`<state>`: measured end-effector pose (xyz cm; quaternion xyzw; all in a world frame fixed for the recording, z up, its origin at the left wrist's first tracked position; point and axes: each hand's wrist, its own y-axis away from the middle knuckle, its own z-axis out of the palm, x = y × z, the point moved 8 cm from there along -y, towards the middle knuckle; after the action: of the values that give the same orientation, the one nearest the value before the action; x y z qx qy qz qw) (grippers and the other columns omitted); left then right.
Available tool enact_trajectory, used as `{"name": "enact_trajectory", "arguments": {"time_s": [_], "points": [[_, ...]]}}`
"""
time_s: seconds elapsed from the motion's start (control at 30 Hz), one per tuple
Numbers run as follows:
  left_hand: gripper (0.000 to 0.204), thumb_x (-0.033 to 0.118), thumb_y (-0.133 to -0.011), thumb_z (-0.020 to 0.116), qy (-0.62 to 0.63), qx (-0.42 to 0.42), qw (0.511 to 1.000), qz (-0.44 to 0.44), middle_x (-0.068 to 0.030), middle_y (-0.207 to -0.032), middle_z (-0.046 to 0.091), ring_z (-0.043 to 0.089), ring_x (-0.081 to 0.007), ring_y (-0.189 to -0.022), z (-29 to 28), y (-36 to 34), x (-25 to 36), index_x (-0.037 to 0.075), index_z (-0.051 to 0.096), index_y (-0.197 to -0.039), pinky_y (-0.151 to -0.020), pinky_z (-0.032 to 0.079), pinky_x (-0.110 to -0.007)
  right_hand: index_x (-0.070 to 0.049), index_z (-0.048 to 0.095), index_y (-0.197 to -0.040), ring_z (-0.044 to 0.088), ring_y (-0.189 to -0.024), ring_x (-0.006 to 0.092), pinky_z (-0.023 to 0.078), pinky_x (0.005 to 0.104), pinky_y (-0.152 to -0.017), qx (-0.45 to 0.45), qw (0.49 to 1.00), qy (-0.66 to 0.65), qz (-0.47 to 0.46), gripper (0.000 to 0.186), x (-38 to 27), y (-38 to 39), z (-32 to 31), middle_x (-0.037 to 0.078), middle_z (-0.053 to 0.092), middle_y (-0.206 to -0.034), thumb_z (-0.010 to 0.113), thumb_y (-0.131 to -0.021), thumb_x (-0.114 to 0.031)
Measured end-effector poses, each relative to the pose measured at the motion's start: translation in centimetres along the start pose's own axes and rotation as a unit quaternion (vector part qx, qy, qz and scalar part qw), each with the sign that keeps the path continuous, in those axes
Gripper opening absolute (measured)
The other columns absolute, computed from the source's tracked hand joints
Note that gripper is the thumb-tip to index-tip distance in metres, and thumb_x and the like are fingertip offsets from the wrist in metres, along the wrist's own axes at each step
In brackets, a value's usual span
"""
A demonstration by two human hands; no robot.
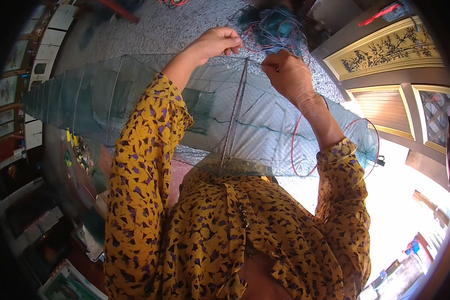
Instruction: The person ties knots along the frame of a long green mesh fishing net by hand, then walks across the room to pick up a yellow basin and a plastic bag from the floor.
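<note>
A long green mesh net trap (270,107) with hoops along it stretches across in front of my body, narrowing toward the far left. A dark straight rod (235,112) spans the mesh between my hands, running from the far edge down toward my waist. My left hand (217,44) is raised by the net's far edge, left of the rod's top, with its fingertips pinched. My right hand (289,72) is closed just right of the rod's top, above the mesh. A small dark bit shows at its fingers; what either hand grips is too small to name.
Beyond my right hand, a heap of green netting with red hoops (277,35) lies on the speckled floor (150,32). A red hoop (370,132) rounds the net's right end. Panelled doors with gold frames (385,50) stand at right. Along the left side are white cabinet fronts (47,52).
</note>
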<state>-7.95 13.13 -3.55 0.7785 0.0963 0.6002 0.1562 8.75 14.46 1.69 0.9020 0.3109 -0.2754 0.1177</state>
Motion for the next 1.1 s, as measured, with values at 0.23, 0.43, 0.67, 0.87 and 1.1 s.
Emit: {"name": "enact_trajectory", "arguments": {"time_s": [0.23,0.43,0.67,0.87,1.1], "points": [[0.012,0.018,-0.087,0.059,-0.013,-0.034,0.998,-0.050,0.0014,-0.080,0.062,0.049,-0.0056,-0.068,0.6,0.4,-1.9,0.007,0.064,-0.085,-0.062,0.040,-0.020,-0.004,0.062,-0.087,0.057,-0.095,0.0298,0.045,0.0382,-0.083,-0.011,0.989,-0.140,0.053,0.012,0.0,-1.7,3.8,0.013,0.060,-0.096,0.057,-0.079,-0.012],[0.014,0.017,-0.088,0.055,0.009,0.019,0.996,-0.082,-0.0006,-0.077,0.060,0.049,-0.0070,-0.067,0.2,0.2,-3.6,0.005,0.061,-0.084,-0.061,0.040,-0.020,-0.001,0.064,-0.091,0.058,-0.095,0.0327,0.046,0.0390,-0.084,0.016,0.999,0.022,-0.030,0.022,-3.0,-3.6,4.2,0.018,0.062,-0.095,0.051,-0.081,-0.016],[0.016,0.011,-0.091,0.045,0.238,0.189,0.951,-0.061,-0.0045,-0.071,0.055,0.046,-0.0104,-0.059,-1.9,1.0,-4.3,0.002,0.056,-0.083,-0.049,0.036,-0.022,-0.007,0.068,-0.087,0.062,-0.091,0.0293,0.049,0.0369,-0.077,-0.190,0.980,0.049,-0.026,0.028,-3.4,-8.3,5.9,0.013,0.066,-0.089,0.061,-0.077,-0.032],[0.015,0.008,-0.088,0.044,0.402,0.172,0.887,-0.150,-0.0077,-0.073,0.054,0.047,-0.0125,-0.059,-2.0,1.4,-7.2,-0.001,0.054,-0.081,-0.048,0.036,-0.023,-0.002,0.066,-0.085,0.062,-0.086,0.0347,0.048,0.0385,-0.079,-0.204,0.974,-0.076,-0.058,0.036,-3.2,-9.9,8.1,0.018,0.065,-0.088,0.057,-0.074,-0.035],[0.010,0.010,-0.090,0.047,0.191,0.220,0.953,-0.083,-0.0041,-0.076,0.058,0.049,-0.0087,-0.061,-1.7,2.0,-3.2,0.004,0.055,-0.088,-0.052,0.038,-0.023,-0.009,0.065,-0.095,0.061,-0.092,0.0316,0.046,0.0376,-0.082,-0.032,0.988,-0.147,0.044,0.030,-3.6,-11.9,6.0,0.015,0.065,-0.092,0.060,-0.078,-0.033]]}}
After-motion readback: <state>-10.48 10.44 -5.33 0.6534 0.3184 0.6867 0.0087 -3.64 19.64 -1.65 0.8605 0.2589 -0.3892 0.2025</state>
